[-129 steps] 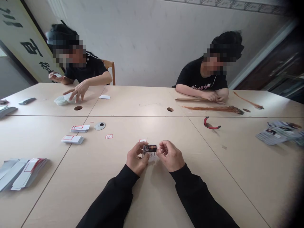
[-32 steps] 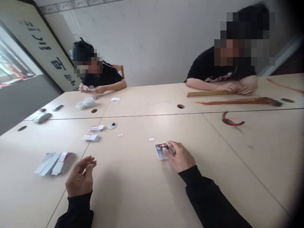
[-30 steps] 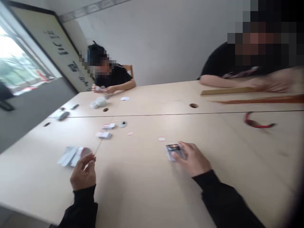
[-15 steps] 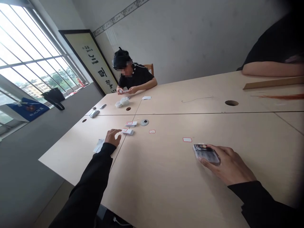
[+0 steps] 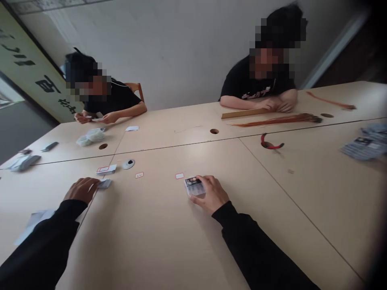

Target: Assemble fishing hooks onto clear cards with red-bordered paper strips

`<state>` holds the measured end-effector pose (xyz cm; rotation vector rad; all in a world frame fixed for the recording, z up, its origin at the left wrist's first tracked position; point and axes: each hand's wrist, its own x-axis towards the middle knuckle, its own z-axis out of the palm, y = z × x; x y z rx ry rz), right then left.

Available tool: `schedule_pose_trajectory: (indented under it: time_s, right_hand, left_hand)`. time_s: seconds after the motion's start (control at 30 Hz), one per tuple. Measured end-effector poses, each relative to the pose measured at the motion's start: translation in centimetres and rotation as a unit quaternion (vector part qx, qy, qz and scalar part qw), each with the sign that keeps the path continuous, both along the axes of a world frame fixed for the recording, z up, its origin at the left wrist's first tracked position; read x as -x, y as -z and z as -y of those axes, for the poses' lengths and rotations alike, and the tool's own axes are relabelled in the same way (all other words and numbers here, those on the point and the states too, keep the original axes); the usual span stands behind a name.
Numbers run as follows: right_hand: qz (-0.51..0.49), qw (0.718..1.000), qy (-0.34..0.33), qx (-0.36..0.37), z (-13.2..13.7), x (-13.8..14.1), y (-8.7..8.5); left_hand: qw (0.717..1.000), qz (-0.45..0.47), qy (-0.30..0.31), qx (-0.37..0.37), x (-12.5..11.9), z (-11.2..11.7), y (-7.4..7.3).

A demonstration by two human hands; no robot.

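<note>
My right hand (image 5: 210, 194) rests on the table with its fingers curled round a small stack of printed cards (image 5: 194, 186). My left hand (image 5: 82, 189) is stretched far out to the left, fingers bent down onto a small white stack of stickers (image 5: 104, 183). A second white stack with a red frame (image 5: 105, 169) lies just beyond it. A loose red-framed sticker (image 5: 179, 175) lies just left of the card stack, another (image 5: 139, 175) further left.
A round grey disc (image 5: 128, 163) lies near the stacks. Pale sleeves (image 5: 33, 221) lie by my left forearm. Red-handled pliers (image 5: 270, 143), orange strands (image 5: 278, 119) and a card pile (image 5: 363, 145) are to the right. Two people sit across the table.
My left hand has left the cards, swung out past the pale sleeves and landed on the small white stack. My right hand stays on the card stack. The view swung left, then back.
</note>
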<state>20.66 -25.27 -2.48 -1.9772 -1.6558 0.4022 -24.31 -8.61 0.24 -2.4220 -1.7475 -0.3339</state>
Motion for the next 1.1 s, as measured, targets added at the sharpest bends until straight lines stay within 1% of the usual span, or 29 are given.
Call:
schedule_pose_trajectory:
  time_s: [0.1,0.2,0.27,0.3,0.37,0.47,0.53,0.63,0.7,0.73,0.8,0.83,0.87,0.9,0.93,1.0,1.03,1.1]
  right_hand:
    - [0.000,1.000,0.010,0.003,0.1,0.3,-0.3]
    - [0.007,1.000,0.022,-0.003,0.3,0.5,-0.4]
    - [0.013,1.000,0.028,-0.005,0.3,0.6,-0.4]
    - [0.016,0.999,0.031,-0.007,0.3,0.6,-0.4]
    - [0.026,0.999,0.034,-0.010,0.2,0.7,-0.3]
    - [0.043,0.998,0.040,-0.009,-0.3,0.8,-0.1]
    - [0.050,0.998,0.044,-0.004,-0.7,0.9,0.0]
    - [0.050,0.998,0.047,-0.002,-1.1,0.8,0.1]
    - [0.031,0.998,0.055,-0.015,-1.2,0.9,-0.3]
    - [0.009,0.998,0.061,-0.033,-1.2,0.9,-0.6]
    - [-0.073,0.992,0.067,-0.082,-1.0,1.3,-1.6]
    - [-0.136,0.984,0.057,-0.097,-1.0,1.6,-2.1]
    - [-0.206,0.973,0.036,-0.097,-1.0,2.0,-2.5]
    - [-0.278,0.957,0.008,-0.082,-1.0,2.4,-2.9]
    - [-0.343,0.938,-0.018,-0.057,-1.1,2.7,-3.1]
    - [-0.432,0.900,-0.047,-0.018,-1.3,3.2,-3.1]
    - [-0.459,0.887,-0.048,-0.015,-1.4,3.2,-2.9]
    - [-0.491,0.870,-0.036,-0.028,-1.5,2.9,-2.2]
  left_hand:
    - [0.998,-0.031,-0.051,0.004,-0.3,0.0,-0.1]
    - [0.994,-0.014,-0.108,0.013,-0.9,0.5,-0.7]
    - [0.993,0.008,-0.121,0.002,-1.3,0.8,-1.1]
    - [0.993,0.018,-0.115,-0.013,-1.4,0.9,-1.3]
    - [0.993,0.038,-0.085,-0.067,-1.6,1.3,-1.4]
    - [0.978,0.068,-0.038,-0.192,-1.6,1.7,-1.6]
    - [0.964,0.079,-0.032,-0.252,-1.8,1.9,-2.0]
    - [0.947,0.101,-0.052,-0.302,-2.9,2.2,-3.0]
    - [0.924,0.145,-0.066,-0.349,-5.1,2.8,-3.8]
    - [0.905,0.178,-0.067,-0.380,-6.8,3.4,-4.0]
    - [0.882,0.232,-0.021,-0.410,-11.2,4.9,-4.1]
    - [0.881,0.249,0.034,-0.401,-13.7,5.9,-3.9]
    - [0.888,0.253,0.122,-0.363,-16.3,7.0,-3.5]
    - [0.887,0.259,0.197,-0.328,-18.9,8.0,-3.0]
    - [0.881,0.262,0.242,-0.309,-21.2,8.9,-2.3]
    - [0.881,0.270,0.288,-0.262,-25.1,10.2,-0.7]
    - [0.882,0.275,0.295,-0.245,-26.5,10.6,0.1]
    - [0.882,0.292,0.293,-0.227,-28.1,10.9,1.5]
